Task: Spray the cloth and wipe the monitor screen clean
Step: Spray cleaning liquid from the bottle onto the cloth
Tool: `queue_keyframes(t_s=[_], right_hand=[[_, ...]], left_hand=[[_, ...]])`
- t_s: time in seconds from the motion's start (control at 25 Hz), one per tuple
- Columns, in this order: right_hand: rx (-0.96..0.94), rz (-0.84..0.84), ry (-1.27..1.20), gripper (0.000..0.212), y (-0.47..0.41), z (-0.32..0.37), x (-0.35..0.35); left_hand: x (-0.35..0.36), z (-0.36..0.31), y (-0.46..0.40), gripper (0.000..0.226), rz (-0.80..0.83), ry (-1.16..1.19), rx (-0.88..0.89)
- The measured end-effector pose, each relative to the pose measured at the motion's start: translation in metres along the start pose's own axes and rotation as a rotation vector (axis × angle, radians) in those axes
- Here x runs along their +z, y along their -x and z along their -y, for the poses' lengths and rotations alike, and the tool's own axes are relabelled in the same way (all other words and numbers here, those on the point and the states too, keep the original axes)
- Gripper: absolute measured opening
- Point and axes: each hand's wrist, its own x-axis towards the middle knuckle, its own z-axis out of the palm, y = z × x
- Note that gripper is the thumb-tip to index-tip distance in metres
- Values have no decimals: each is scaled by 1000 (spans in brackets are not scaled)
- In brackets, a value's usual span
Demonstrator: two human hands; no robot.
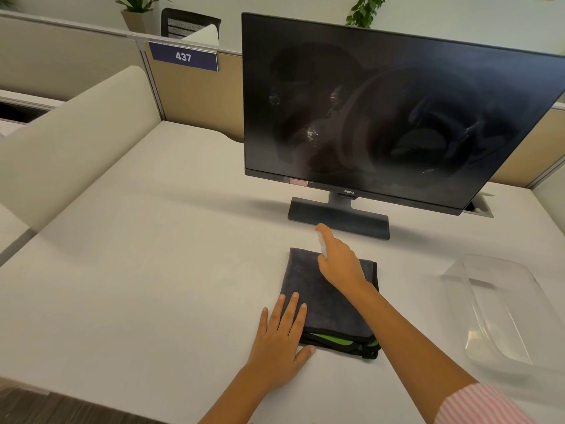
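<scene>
A folded dark grey cloth (318, 301) with a green inner layer lies on the desk in front of the monitor. My left hand (282, 335) lies flat with straight fingers on the cloth's left near corner. My right hand (339, 261) hovers over the cloth's far edge and grips a small white spray bottle (321, 242), mostly hidden by the fingers, with the index finger on its top. The black monitor (397, 117) stands behind on its stand (339, 217); its dark screen shows smears and streaks.
A clear plastic tray (504, 316) sits at the right of the white desk (137, 270). Beige partitions with a "437" sign (183, 56) close off the back. A cream panel (76, 139) slants along the left side.
</scene>
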Motion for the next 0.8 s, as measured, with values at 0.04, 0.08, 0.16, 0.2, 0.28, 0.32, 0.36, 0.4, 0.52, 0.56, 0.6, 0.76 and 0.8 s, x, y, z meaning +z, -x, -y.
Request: queue_keyframes(t_s=[0.04,0.08,0.16,0.2,0.28,0.32,0.36,0.4,0.52,0.56,0.6,0.76,0.8], right_hand=[[11,-4,-15,58,2,-3,0],[24,-2,-32,58,5,-6,0],[27,12,-59,56,14,-16,1],[6,21,-57,56,20,-20,3],[-72,42,-21,56,34,-28,8],[-109,52,4,55,41,-31,11],[-131,60,23,53,47,-32,13],[-143,61,30,52,52,-33,14],[-154,42,11,53,60,-33,17],[-154,35,-2,55,61,-32,17],[-152,26,-12,56,62,-33,17],[-121,-18,-35,56,62,-45,9],[-100,-26,-52,56,61,-49,6]], left_hand=[[0,0,0,71,0,1,0],[0,0,0,70,-3,2,0],[1,0,0,70,-7,6,3],[1,1,0,71,-11,8,6],[4,2,0,71,-23,6,20],[4,2,0,71,-33,3,28],[4,2,0,71,-42,1,34],[4,2,1,70,-53,3,39],[3,1,8,64,-100,26,51],[3,1,12,63,-116,33,59],[4,1,16,62,-128,37,68],[4,1,29,63,-112,29,70],[4,1,29,64,-100,30,58]])
